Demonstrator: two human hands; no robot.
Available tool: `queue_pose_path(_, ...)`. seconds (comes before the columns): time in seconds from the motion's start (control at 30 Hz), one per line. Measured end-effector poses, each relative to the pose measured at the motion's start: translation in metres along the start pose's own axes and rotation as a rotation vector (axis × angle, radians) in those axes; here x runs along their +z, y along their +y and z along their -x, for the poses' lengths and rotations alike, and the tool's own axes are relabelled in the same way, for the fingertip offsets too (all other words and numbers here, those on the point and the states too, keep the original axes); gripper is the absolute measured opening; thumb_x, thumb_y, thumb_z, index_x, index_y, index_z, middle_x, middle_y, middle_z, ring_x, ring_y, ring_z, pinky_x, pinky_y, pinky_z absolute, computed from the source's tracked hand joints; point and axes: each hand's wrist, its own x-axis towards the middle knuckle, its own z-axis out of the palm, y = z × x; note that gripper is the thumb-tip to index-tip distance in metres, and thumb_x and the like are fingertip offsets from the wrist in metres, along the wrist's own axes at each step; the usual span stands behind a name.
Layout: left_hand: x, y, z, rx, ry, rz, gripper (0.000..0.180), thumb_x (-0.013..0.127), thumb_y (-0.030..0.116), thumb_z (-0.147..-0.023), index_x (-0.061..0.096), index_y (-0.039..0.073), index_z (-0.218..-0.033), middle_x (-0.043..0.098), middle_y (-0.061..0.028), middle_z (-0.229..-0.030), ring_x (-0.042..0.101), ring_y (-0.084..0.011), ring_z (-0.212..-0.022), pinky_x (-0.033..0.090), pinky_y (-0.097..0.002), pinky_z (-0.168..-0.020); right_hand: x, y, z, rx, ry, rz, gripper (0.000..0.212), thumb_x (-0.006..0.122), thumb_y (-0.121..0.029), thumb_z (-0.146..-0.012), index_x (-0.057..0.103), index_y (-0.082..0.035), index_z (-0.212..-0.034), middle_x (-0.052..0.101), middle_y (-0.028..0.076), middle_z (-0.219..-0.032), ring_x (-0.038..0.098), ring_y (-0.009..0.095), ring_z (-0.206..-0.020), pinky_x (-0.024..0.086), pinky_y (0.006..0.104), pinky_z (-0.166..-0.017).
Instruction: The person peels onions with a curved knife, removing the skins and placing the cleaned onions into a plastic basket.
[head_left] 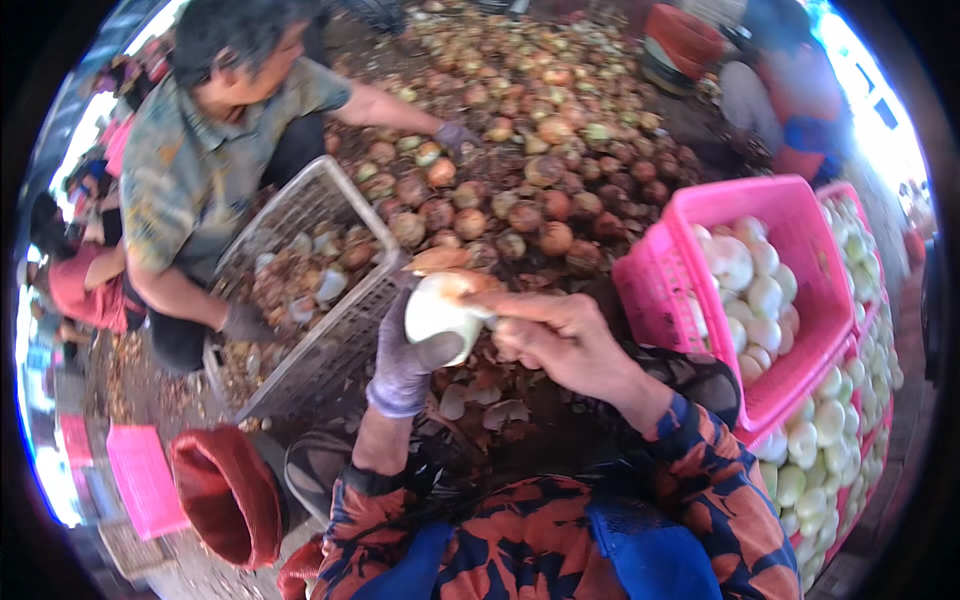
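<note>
Nearest: patterned orange-and-dark sleeves point(720, 470), blue cloth point(650, 555) across the lap. Ahead of the lap, the person's gloved left hand point(403, 352) has its fingers wrapped round a peeled-looking white onion point(440, 318), thumb across its near side. Onion sits up between the two hands, clear of the ground; roundish, no clear long axis. Bare right hand point(565, 340) comes in from the right: index finger laid on the onion's upper right side, other fingers curled; whether they pinch a small tool or a bit of skin, cannot tell. Onion lies directly left of the right fingers, touching; left hand has the closer hold. Brown skin point(438, 258) stands out at the onion's far end.

Below the hands, loose skins point(490, 400) on the ground. Right side: pink basket point(645, 290) with white onions point(765, 295) inside, more pale onions point(820, 440) beyond it. Left side: red sack point(215, 490), mouth open, and a grey crate point(335, 340) of skins and onions.

Further out, a co-worker point(215, 170) at the crate, one gloved hand point(457, 137) at the big pile of unpeeled onions point(560, 180). Far right, another person, blurred.
</note>
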Motion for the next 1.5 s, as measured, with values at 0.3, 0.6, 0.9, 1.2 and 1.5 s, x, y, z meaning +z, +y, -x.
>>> queue_pose_path(0.3,0.018,0.023,0.024,0.033,-0.162,-0.016,0.105,0.093,0.031,-0.063,0.044,0.000,-0.150,0.061,-0.0112,-0.138,0.059,-0.0240,-0.127,0.046,-0.0379,-0.110,-0.038,0.012,0.010,0.069,0.067,0.283,0.059,0.056,-0.023,-0.108,0.035,-0.002,-0.159,0.063,0.001,-0.079,0.055,0.008,-0.064,0.047,0.0241,-0.059)
queue_pose_path(0.6,0.007,0.014,0.024,0.028,-0.211,-0.113,0.096,0.093,0.023,-0.067,0.048,0.002,-0.148,0.063,-0.0089,-0.133,0.061,-0.0214,-0.123,0.049,-0.0386,-0.107,-0.005,0.023,0.019,-0.478,-0.071,0.575,0.059,0.062,-0.011,-0.100,0.042,0.000,-0.154,0.070,0.022,-0.124,0.074,0.036,-0.095,0.059,0.0398,-0.083)
queue_pose_path(0.9,0.006,0.030,0.025,0.103,-0.227,-0.369,0.090,0.093,0.017,-0.066,0.052,0.004,-0.145,0.065,-0.0066,-0.131,0.062,-0.0211,-0.122,0.049,-0.0381,-0.107,0.001,0.021,0.024,-0.394,-0.001,0.499,0.045,0.061,-0.004,-0.099,0.058,-0.003,-0.144,0.071,0.018,-0.124,0.073,0.029,-0.100,0.058,0.0356,-0.084)
queue_pose_path(1.2,-0.012,0.023,0.026,-0.001,-0.276,-0.392,0.119,0.101,0.026,-0.053,0.041,0.000,-0.153,0.056,-0.0137,-0.144,0.054,-0.0248,-0.134,0.042,-0.0417,-0.114,-0.006,0.001,0.038,0.233,-0.059,-0.432,0.042,0.056,-0.018,-0.108,0.055,-0.001,-0.146,0.055,0.001,-0.078,0.045,0.007,-0.066,0.042,0.0221,-0.058)
queue_pose_path(1.5,0.018,-0.011,0.023,-0.129,-0.029,0.046,0.117,0.099,0.031,-0.063,0.035,0.001,-0.157,0.056,-0.0103,-0.142,0.055,-0.0225,-0.131,0.044,-0.0385,-0.112,0.000,0.016,0.038,0.127,0.071,-0.049,0.039,0.054,-0.013,-0.109,0.056,0.000,-0.146,0.056,-0.001,-0.075,0.046,0.005,-0.065,0.041,0.0218,-0.058)
